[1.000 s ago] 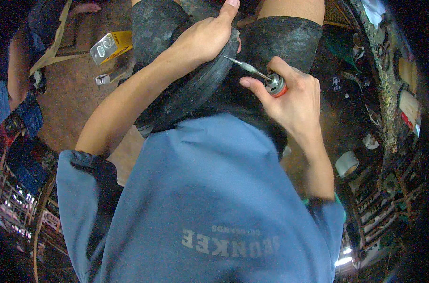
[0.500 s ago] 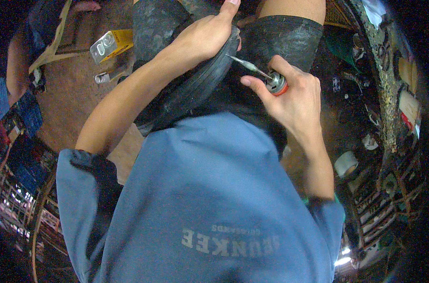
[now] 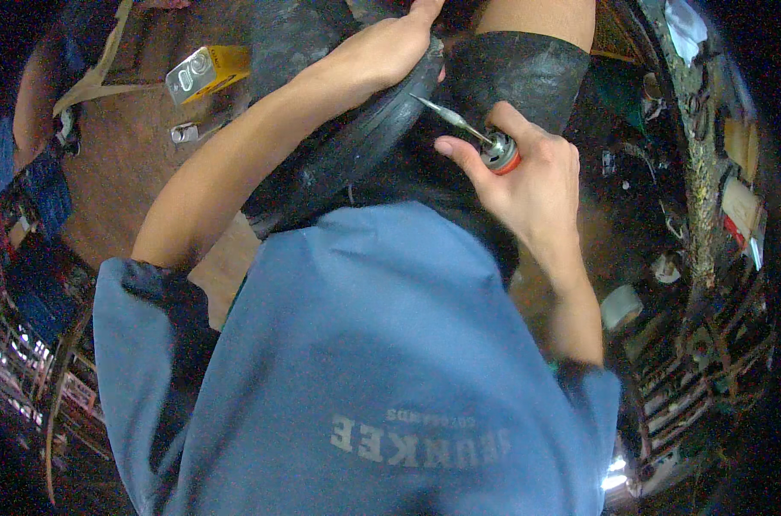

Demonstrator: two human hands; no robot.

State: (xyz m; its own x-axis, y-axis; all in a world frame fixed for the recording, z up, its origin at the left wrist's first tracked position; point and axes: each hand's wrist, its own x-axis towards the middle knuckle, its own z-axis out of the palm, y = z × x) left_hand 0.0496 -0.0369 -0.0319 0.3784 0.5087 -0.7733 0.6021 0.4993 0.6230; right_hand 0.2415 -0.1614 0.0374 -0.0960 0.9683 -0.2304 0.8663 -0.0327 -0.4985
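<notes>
Across my lap lies a black, curved, grooved piece that looks like a rubber tyre (image 3: 356, 146). My left hand (image 3: 395, 53) is closed over its upper end, thumb stretched along the top; the other fingers are mostly hidden behind it. In my right hand (image 3: 536, 168) is a hand tool with a tapered, pointed metal tip (image 3: 446, 113) and a round metal head with an orange-red band (image 3: 500, 155). Thumb and fingers wrap round that head. The tool's tip points up and left, close to the tyre's right edge; whether it touches cannot be told.
A yellow and silver can (image 3: 210, 73) stands on the brown floor at the upper left, with a small white-capped bottle (image 3: 186, 132) near it. A rough wooden post (image 3: 700, 146) rises on the right, a white roll (image 3: 621, 307) lower down. Another person's arm (image 3: 33, 112) shows at the far left.
The view has shifted slightly. My left hand and the tyre's upper end sit a little further right; the right hand keeps its hold on the tool.
</notes>
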